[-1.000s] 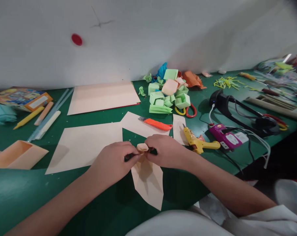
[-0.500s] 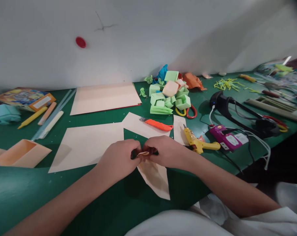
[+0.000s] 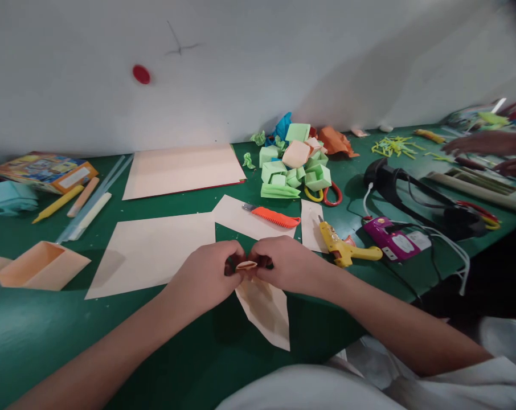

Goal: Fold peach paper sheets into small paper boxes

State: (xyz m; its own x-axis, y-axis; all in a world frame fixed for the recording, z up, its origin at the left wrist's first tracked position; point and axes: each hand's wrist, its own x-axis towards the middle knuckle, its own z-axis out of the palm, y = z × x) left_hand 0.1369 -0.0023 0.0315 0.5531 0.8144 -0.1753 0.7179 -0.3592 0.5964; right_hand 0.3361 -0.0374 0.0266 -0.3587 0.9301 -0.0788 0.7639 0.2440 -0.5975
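Note:
Both hands pinch one folded piece of peach paper (image 3: pixel 266 313) over the front of the green table. My left hand (image 3: pixel 209 270) grips its gathered upper end from the left, fingers closed. From the other side my right hand (image 3: pixel 286 262) pinches that same end. The paper's wider part hangs down toward my body. Just beyond my hands an orange utility knife (image 3: pixel 275 217) lies on a cut peach sheet (image 3: pixel 228 212). A larger peach sheet (image 3: pixel 155 250) lies flat beside my left hand. Right of my right hand rests a yellow glue gun (image 3: pixel 345 245).
Folded green paper pieces (image 3: pixel 279 171) and scissors (image 3: pixel 334 194) are at the back. A purple box with cables (image 3: pixel 392 238) and a black headband (image 3: pixel 412 191) lie right. A peach paper box (image 3: pixel 44 266) stands left. Another person's hand (image 3: pixel 488 143) reaches in at far right.
The hanging end of the folded paper has swung slightly left while both my hands keep their pinch. Another person's hands have come into view at the far right.

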